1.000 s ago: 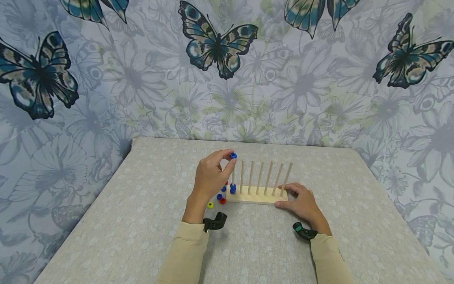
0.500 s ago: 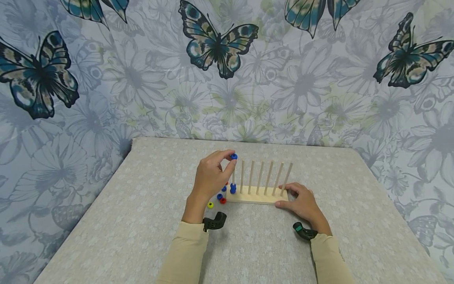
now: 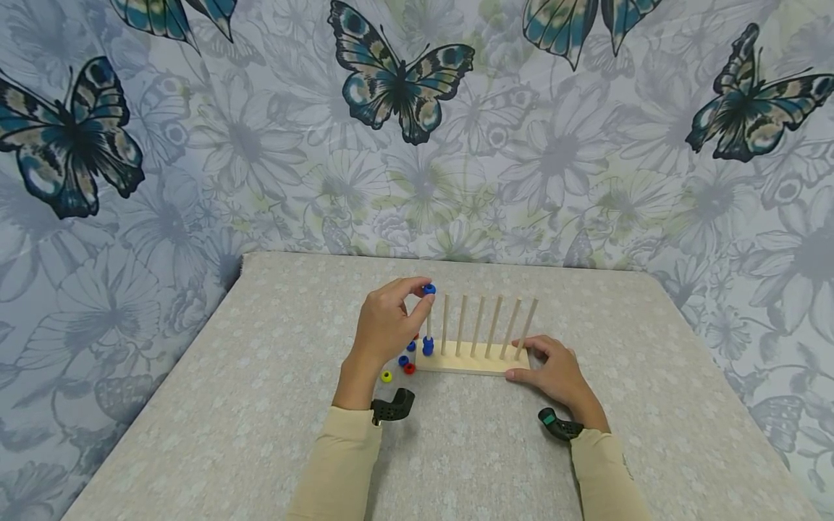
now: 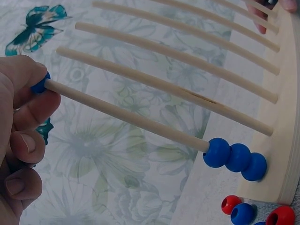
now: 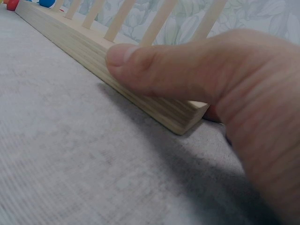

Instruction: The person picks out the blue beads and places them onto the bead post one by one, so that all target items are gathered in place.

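Note:
My left hand pinches a blue bead between thumb and forefinger at the top end of the leftmost peg. How far the bead sits over the tip is hidden by the fingers. Three blue beads are stacked at the foot of that same peg. The pegs rise from a long pale wooden base. At its right end, my right hand grips the base, with the thumb on the front face and the other fingers behind.
Loose beads lie left of the base: a yellow bead, a red bead, a blue bead and others partly behind the left hand. Several bare upright pegs stand to the right. A patterned cloth covers the table.
My left hand and the pinched blue bead have lowered very slightly at the peg's top. The right hand and the base have stayed still.

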A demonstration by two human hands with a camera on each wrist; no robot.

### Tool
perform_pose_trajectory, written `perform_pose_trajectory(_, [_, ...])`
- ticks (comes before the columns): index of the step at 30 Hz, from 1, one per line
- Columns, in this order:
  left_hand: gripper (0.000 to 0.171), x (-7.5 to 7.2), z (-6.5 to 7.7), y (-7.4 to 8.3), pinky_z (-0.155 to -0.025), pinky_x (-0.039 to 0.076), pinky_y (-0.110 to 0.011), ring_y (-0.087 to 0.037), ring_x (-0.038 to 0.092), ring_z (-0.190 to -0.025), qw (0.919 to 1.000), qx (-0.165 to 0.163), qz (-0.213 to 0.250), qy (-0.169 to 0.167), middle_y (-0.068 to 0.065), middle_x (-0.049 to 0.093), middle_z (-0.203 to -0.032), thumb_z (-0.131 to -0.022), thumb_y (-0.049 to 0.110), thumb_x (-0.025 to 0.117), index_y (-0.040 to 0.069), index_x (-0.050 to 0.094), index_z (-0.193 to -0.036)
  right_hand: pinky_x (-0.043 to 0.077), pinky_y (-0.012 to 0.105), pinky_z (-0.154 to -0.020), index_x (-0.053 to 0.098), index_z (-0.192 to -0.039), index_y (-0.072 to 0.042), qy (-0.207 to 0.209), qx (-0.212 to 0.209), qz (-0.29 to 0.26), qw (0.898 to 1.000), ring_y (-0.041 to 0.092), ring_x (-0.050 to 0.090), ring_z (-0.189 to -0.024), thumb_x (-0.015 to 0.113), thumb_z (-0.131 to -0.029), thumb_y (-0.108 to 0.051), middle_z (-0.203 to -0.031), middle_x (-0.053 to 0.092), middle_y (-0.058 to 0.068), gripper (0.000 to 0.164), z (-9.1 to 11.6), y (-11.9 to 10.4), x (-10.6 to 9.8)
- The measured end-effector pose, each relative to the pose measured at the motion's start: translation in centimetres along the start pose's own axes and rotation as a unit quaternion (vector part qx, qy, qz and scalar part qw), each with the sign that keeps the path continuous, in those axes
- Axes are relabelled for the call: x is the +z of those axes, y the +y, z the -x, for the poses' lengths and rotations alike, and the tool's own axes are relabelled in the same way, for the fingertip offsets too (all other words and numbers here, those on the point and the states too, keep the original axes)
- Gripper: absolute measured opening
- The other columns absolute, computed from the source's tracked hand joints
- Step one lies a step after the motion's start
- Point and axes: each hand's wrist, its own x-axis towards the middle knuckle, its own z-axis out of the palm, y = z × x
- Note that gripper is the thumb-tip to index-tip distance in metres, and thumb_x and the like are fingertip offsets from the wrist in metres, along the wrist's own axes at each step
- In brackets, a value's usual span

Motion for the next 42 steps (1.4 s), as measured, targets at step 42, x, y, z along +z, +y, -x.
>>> perform_pose_trajectory(42, [0.021, -0.20, 0.20, -0.31, -0.038, 0.034, -0.023, 0.000, 0.040, -0.040, 0.9992, -0.027, 0.026, -0.013, 0.003, 0.077, -0.088, -0.093, 0.027, 0.070, 0.016, 0.075, -0.111, 0.025, 0.038, -0.085, 0.070, -0.119, -0.030, 0.001, -0.003, 0.002, 1.000, 0.020, 0.050, -0.094, 0.088, -0.068, -0.055, -0.109, 0.066, -0.003, 0.060, -0.10, 0.20, 0.18])
